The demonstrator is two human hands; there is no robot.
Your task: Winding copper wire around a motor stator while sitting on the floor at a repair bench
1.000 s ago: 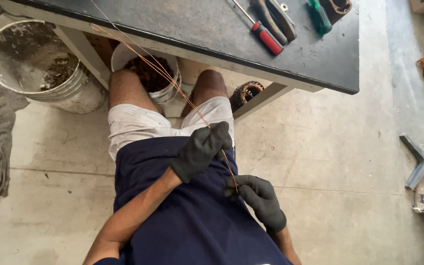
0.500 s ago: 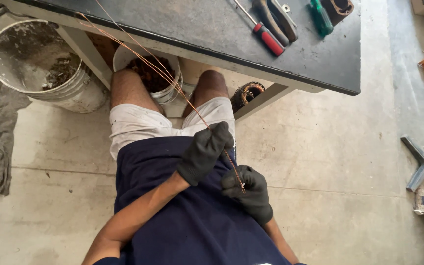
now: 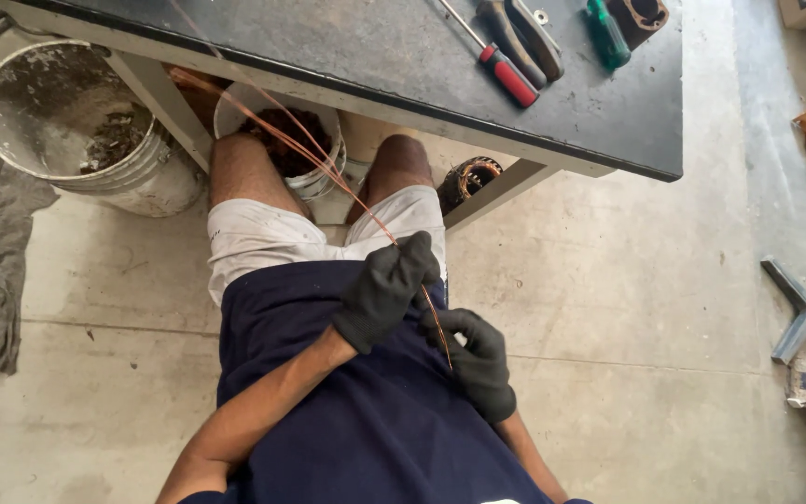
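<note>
Nearest the camera, the right hand, in a black glove, sat low against the navy shirt, its fingers curled around the lower end of the copper wire strands. Just above it and touching, the left hand, also gloved black, was closed over the same strands at the hem of the shirt, fingers pressed together on them. Whether either hand pinched with the fingertips or held in the fist could not be told, since the gloves hid the contact.

From the left hand the strands ran in one long, nearly straight line up and to the left, away from the body, between the bare knees and over the small white bucket under the workbench. So the wire's long axis pointed from the hands toward the bench's far left, and the left hand was the nearer one to that run.

Beyond the bench edge the strands thinned against the dark top and left the picture; their far end was cut off. A red-handled screwdriver lay on the bench, well right of the wire.
</note>
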